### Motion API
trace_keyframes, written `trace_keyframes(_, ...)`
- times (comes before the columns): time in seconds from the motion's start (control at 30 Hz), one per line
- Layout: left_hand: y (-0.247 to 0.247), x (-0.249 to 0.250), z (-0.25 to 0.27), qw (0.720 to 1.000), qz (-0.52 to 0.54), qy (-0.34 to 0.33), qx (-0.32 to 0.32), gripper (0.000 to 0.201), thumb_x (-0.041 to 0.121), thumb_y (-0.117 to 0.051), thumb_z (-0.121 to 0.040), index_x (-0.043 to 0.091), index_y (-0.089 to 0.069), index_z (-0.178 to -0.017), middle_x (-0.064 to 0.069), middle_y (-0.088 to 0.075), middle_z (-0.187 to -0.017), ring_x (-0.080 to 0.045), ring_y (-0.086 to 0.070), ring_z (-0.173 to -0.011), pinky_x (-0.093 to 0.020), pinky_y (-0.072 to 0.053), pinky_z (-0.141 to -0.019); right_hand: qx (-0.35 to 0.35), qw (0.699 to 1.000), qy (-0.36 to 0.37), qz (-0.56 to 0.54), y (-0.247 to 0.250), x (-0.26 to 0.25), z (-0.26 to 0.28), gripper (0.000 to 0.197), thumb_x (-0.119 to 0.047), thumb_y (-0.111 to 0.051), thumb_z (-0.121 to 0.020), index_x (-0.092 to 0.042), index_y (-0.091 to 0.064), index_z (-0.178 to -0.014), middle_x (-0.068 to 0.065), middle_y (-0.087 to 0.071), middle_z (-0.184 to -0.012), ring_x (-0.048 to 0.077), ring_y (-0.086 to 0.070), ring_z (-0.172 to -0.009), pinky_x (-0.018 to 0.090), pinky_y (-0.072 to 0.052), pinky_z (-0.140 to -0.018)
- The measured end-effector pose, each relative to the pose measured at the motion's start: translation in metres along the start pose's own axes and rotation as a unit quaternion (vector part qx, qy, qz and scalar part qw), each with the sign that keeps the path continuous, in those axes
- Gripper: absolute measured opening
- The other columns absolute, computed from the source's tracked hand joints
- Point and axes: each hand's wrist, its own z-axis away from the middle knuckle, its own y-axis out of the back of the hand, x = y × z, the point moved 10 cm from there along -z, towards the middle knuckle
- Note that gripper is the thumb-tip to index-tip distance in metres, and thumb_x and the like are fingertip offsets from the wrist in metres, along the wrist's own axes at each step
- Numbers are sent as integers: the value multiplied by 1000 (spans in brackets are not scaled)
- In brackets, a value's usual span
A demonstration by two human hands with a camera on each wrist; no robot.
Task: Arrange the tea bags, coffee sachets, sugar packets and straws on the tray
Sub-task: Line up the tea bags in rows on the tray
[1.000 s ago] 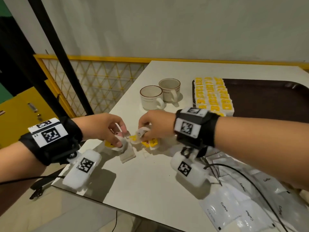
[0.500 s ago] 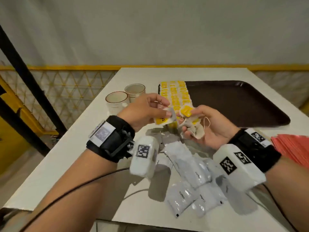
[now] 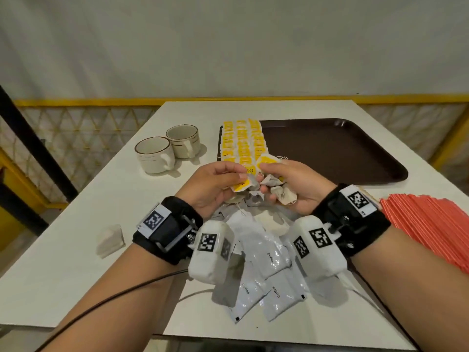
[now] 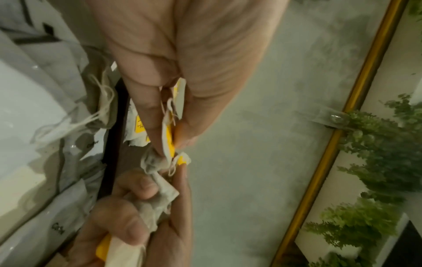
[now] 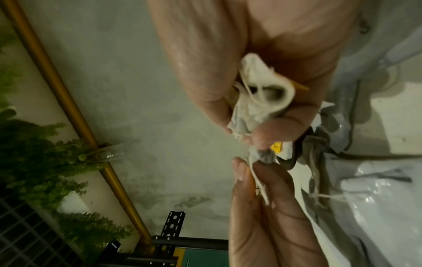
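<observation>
Both hands are raised above the table in front of the brown tray [image 3: 342, 153]. My left hand [image 3: 220, 184] pinches one tea bag [image 3: 243, 185] by its yellow tag [image 4: 170, 142] between thumb and forefinger. My right hand [image 3: 286, 184] holds a bunch of tea bags [image 3: 281, 193] in its curled fingers [image 5: 271, 130], a yellow tag sticking out on top. Rows of yellow-tagged tea bags [image 3: 241, 143] lie along the tray's left edge. White coffee sachets [image 3: 264, 255] lie heaped on the table under my wrists. One loose tea bag [image 3: 110, 240] lies at the left.
Two cream cups [image 3: 154, 153] stand left of the tray. A fan of red packets [image 3: 429, 224] lies at the right by my forearm. The tray's right part is bare brown surface. A yellow railing [image 3: 76, 102] runs behind the table.
Both hands came back from the table's left corner to the middle, carrying tea bags. They have drawn closer together, the left now pinching a single bag at the right hand's bunch.
</observation>
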Motion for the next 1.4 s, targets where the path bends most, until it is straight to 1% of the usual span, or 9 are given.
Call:
trace_keyframes(0.2, 5, 2, 0, 999, 38, -4, 10, 34, -19, -54, -82, 7, -58, -103, -9, -70, -86, -15, -71, -71, -20, -57, -64, -8, 999, -9, -40, -3, 12, 2, 10, -12, -43, -98, -7, -50, -102, 9, -57, -72, 16, -47, -51, 20, -36, -36)
trace_keyframes(0.3, 13, 6, 0, 998, 42, -30, 40, 37, -15, -60, -79, 9, -58, -108, -8, -70, -90, -15, -70, -75, -24, -58, -65, -2, 999, 46, -3, 3, 5, 4, 18, -8, -53, -95, -6, -58, -112, 9, -59, -83, 13, -48, -52, 19, -37, -35)
trace_keyframes(0.5, 14, 14, 0, 995, 10, -80, 52, 45, -17, -63, -76, 9, -57, -112, -11, -69, -99, -20, -68, -85, -25, -55, -65, -5, 997, 78, 26, 6, 3, 8, 19, -9, -62, -88, -10, -64, -107, 6, -65, -86, 11, -50, -56, 18, -36, -36)
trace_keyframes(0.63, 11, 25, 2, 989, -62, -127, 49, 49, -18, -66, -74, 14, -58, -111, -15, -63, -110, -27, -62, -100, -32, -54, -76, -32, 995, 88, 41, 0, 2, 9, 31, -13, -66, -83, -8, -64, -113, 4, -65, -87, 9, -51, -58, 16, -35, -36)
trace_keyframes(0.73, -4, 37, 6, 984, -96, -151, 5, 48, -15, -69, -72, 15, -58, -108, -12, -63, -110, -21, -63, -98, -27, -55, -76, -36, 990, 121, 62, -4, -2, 10, 30, -16, -68, -77, -10, -65, -106, 3, -63, -81, 9, -50, -56, 16, -34, -37)
trace_keyframes(0.83, -18, 45, 5, 981, -118, -154, -23, 42, -12, -71, -72, 15, -60, -102, -7, -63, -105, -18, -60, -98, -26, -55, -80, -31, 991, 133, 6, -4, -3, 10, 18, -11, -64, -85, -11, -63, -103, 2, -59, -73, 9, -46, -51, 17, -36, -39)
trace_keyframes(1.03, -25, 48, -10, 988, -83, -131, -8, 17, -4, -61, -86, 9, -58, -96, 0, -66, -75, -9, -62, -65, -21, -51, -59, -22, 984, 133, -116, 3, -8, 7, 12, -12, -60, -89, -12, -61, -101, 3, -53, -74, 6, -44, -48, 16, -38, -38)
trace_keyframes(1.2, -31, 42, -9, 980, -99, -174, -3, 13, 0, -59, -89, 13, -58, -90, -12, -63, -86, -21, -60, -76, -25, -53, -64, 0, 982, 131, -139, 8, -6, 3, 16, -12, -60, -89, -12, -61, -105, 4, -55, -80, 6, -44, -49, 15, -39, -38)
trace_keyframes(1.4, -27, 42, -2, 976, -66, -207, 31, 13, -4, -60, -87, 8, -58, -90, -9, -63, -83, -15, -63, -75, -24, -55, -69, 13, 980, 128, -152, 11, -3, -2, 15, -13, -63, -87, -12, -62, -102, 5, -54, -82, 6, -46, -50, 17, -40, -39)
